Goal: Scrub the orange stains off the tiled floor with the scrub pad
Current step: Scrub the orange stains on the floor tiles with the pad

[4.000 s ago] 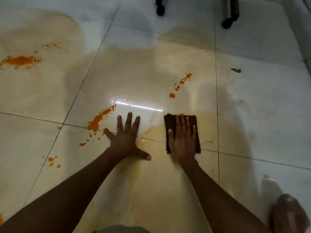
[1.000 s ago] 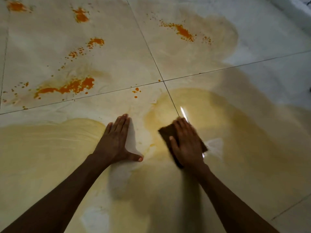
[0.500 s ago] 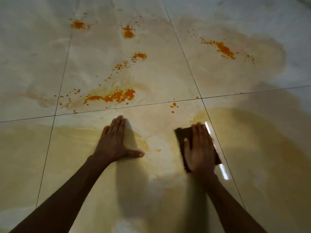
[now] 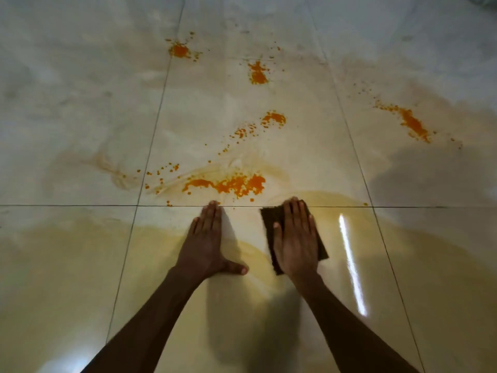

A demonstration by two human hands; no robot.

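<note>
My right hand (image 4: 295,238) lies flat on a dark brown scrub pad (image 4: 270,219), pressing it to the wet tiled floor (image 4: 80,130) just below a grout line. My left hand (image 4: 205,243) rests flat on the floor beside it, fingers together, thumb out, holding nothing. A long orange stain (image 4: 228,185) sits just beyond both hands. Further off lie more orange stains: a speckled patch (image 4: 274,119), a blotch (image 4: 257,74), another blotch (image 4: 179,51), and a streak (image 4: 411,125) at the right.
Yellowish smeared water (image 4: 67,265) covers the near tiles around my arms. A bright light reflection (image 4: 352,265) shines on the wet tile to the right. A darker wet area (image 4: 430,173) spreads at the right.
My view has swung left and forward, so the stains sit more central. My right hand has pushed the pad up to the grout line; my left hand has also slid forward.
</note>
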